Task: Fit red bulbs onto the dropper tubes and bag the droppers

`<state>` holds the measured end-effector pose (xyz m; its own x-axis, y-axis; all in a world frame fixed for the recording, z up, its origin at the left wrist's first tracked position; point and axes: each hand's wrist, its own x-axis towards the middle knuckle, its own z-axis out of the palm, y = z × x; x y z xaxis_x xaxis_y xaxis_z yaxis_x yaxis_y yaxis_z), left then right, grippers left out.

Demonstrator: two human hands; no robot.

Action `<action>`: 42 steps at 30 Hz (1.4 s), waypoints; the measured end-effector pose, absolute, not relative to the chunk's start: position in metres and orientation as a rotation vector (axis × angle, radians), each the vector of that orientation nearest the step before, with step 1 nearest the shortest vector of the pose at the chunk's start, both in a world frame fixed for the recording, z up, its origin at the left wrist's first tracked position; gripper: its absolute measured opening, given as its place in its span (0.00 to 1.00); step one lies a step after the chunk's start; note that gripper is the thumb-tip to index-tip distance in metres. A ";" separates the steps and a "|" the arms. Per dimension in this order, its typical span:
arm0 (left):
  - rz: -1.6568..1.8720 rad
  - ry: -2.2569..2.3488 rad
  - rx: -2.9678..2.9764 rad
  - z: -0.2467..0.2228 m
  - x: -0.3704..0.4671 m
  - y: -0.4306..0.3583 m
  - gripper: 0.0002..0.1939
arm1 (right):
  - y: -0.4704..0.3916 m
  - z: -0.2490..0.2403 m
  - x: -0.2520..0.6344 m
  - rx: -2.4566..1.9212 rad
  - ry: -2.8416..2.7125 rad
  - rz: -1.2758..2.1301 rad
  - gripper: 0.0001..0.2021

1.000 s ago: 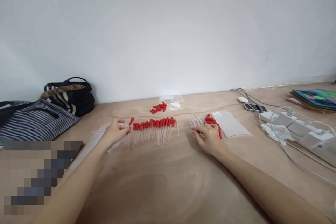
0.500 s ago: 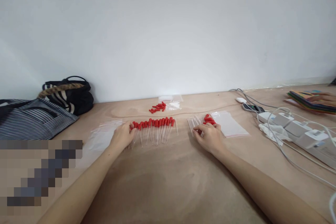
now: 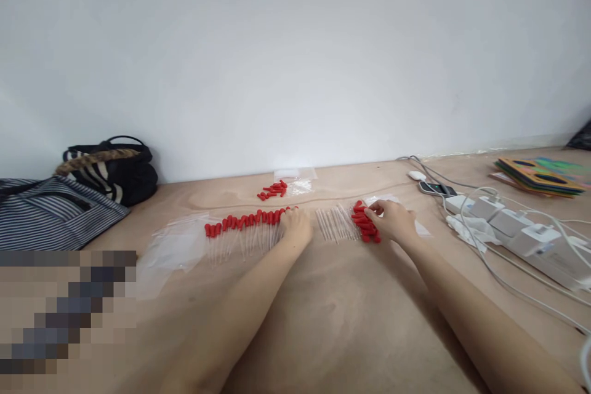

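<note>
Droppers with red rubber bulbs and clear tubes lie side by side in a row (image 3: 242, 231). My left hand (image 3: 297, 228) is at the right end of this row, fingers curled downward; its back hides whatever is between them. To the right lie several bare clear tubes (image 3: 336, 224), with a pile of red rubber bulbs (image 3: 364, 228) beside them. Over the pile, my right hand (image 3: 393, 220) has its thumb and fingers closed at a red bulb. Farther back is a smaller group of red bulbs (image 3: 273, 190).
Clear plastic bags lie at left (image 3: 178, 243), at the back (image 3: 295, 180) and partly under my right hand. A striped bag (image 3: 64, 212) and a black bag (image 3: 115, 169) stand left. White chargers (image 3: 521, 231) with cables, a phone-like device (image 3: 436, 189) and colourful boards (image 3: 538, 177) are right.
My left hand has moved from the row's left end to its right end. My right hand has shifted from the tubes onto the red bulb pile. Another hand has left the colourful boards.
</note>
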<state>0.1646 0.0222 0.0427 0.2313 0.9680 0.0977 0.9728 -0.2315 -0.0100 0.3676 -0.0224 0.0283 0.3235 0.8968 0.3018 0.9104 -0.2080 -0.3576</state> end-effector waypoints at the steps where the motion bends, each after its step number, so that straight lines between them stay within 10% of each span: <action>1: -0.088 -1.933 -2.403 0.042 0.167 0.025 0.09 | -0.021 0.028 0.371 -2.106 -1.631 -0.020 0.12; 16: -0.218 -1.644 -2.513 0.050 0.125 -0.022 0.10 | -0.011 0.021 0.372 -1.901 -2.001 -0.092 0.07; 22: -0.801 -1.126 -2.727 0.018 0.067 -0.052 0.11 | -0.009 0.021 0.368 -1.820 -1.962 -0.143 0.06; 42: -1.075 -1.060 -2.874 0.012 0.059 -0.060 0.12 | -0.057 0.008 0.270 -0.983 -2.028 0.650 0.06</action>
<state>0.0587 -0.0604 0.0123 0.5685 0.6114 0.5505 0.5422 -0.7817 0.3082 0.2696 -0.0572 0.0079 -0.4012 0.8137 0.4207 0.4176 0.5713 -0.7066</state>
